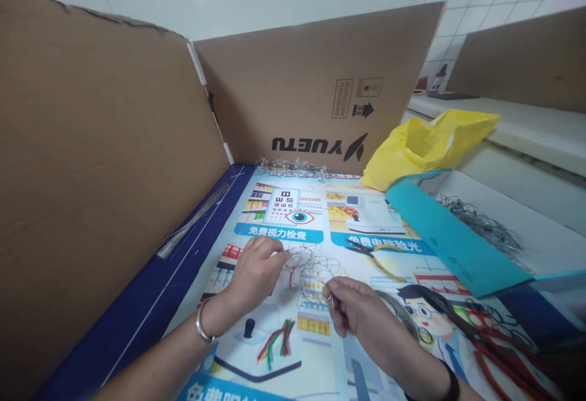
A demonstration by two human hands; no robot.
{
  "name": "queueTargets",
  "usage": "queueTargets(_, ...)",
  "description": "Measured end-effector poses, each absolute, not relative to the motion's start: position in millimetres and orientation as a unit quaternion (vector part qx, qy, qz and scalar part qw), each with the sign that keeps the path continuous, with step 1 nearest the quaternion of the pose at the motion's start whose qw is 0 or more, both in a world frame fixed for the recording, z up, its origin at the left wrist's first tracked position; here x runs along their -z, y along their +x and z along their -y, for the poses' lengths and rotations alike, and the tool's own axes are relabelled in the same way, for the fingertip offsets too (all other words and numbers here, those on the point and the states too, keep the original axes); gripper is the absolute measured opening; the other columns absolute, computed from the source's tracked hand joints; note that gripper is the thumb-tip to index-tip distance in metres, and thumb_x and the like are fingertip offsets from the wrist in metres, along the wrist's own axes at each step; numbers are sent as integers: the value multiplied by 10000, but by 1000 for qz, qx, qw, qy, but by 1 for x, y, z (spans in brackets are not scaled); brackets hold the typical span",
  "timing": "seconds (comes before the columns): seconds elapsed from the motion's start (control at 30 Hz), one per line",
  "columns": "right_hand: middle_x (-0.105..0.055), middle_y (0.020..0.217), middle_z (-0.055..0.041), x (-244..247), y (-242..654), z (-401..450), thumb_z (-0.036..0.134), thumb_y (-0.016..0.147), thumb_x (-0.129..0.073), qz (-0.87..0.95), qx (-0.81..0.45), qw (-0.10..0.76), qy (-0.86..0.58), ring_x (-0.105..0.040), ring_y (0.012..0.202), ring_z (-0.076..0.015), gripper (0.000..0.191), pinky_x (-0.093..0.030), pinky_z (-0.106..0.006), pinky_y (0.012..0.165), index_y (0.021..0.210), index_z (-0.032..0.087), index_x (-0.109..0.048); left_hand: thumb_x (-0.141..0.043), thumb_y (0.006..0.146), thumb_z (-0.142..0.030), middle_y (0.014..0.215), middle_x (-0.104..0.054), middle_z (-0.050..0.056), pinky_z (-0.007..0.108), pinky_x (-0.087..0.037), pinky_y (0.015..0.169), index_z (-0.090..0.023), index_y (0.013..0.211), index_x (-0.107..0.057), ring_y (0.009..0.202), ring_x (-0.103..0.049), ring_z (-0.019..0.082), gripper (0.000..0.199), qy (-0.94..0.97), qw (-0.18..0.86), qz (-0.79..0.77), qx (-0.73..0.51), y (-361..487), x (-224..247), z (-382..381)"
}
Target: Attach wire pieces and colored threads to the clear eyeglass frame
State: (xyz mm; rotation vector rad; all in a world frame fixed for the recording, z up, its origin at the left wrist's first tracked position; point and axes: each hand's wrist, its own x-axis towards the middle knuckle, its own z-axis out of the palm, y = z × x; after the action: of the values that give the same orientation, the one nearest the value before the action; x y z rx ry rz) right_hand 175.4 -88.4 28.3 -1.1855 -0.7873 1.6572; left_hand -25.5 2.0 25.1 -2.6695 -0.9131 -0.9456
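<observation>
My left hand [260,267] is closed at the left edge of a loopy, silvery wire piece [315,262], its fingertips pinching the thin wire. From the right, my right hand [359,309] pinches the same piece between thumb and forefinger. A short red thread [292,277] shows on the wire near my left fingers. Behind my right hand lie small pliers with yellow handles [382,262]. Beside that wrist is a coil of wire [403,312], partly hidden by the hand. Red, green and yellow cords [277,341] lie on the printed sheet between my forearms.
Cardboard walls [293,90] stand at the back and left. On the right are red-handled cutters [489,343], a blue box [458,236] holding tangled wire pieces [480,224], and a yellow bag [425,144]. Wire bundles [293,166] lie at the back; straight wires [195,221] at left.
</observation>
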Motion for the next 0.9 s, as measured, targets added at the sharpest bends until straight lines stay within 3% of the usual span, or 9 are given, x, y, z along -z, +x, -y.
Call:
queueTargets(0.17,-447,464,39,-27,176,88,487,703,-617,325,-675,459,-478,-372,417,-75,334,-283,-226,434,675,156,-577,-488,865,-102,893,-609,46,343,-380,694,-224,967,-630,812,-501,197,213,-910,98,336,224,-25,-28,-3)
queueTargets(0.43,-448,495,38,-26,175,89,477,700,-628,318,-682,455,-477,-377,429,-72,329,-292,-224,432,650,158,-569,-507,844,-106,837,-565,46,354,-383,671,-206,902,-623,806,-492,221,164,-910,87,389,111,-22,-38,3)
queueTargets(0.6,-456,504,37,-24,175,90,463,711,-628,315,-682,455,-478,-384,437,-73,312,-298,-222,438,667,158,-577,-448,833,-55,813,-536,55,337,-396,652,-176,801,-603,768,-485,205,200,-906,51,402,120,-21,-36,2)
queueTargets(0.77,-458,501,36,-22,174,89,466,719,-623,322,-681,458,-472,-383,432,-72,316,-290,-223,436,682,154,-583,-400,817,-20,885,-523,57,307,-441,717,-168,894,-586,840,-508,179,250,-895,-86,386,205,-24,-34,1)
queueTargets(0.9,-443,477,40,-23,175,88,472,713,-622,325,-679,455,-476,-370,418,-71,326,-273,-226,431,656,156,-567,-455,824,-71,881,-527,44,306,-444,767,-177,825,-547,886,-503,173,140,-872,-180,357,281,-26,-33,-4)
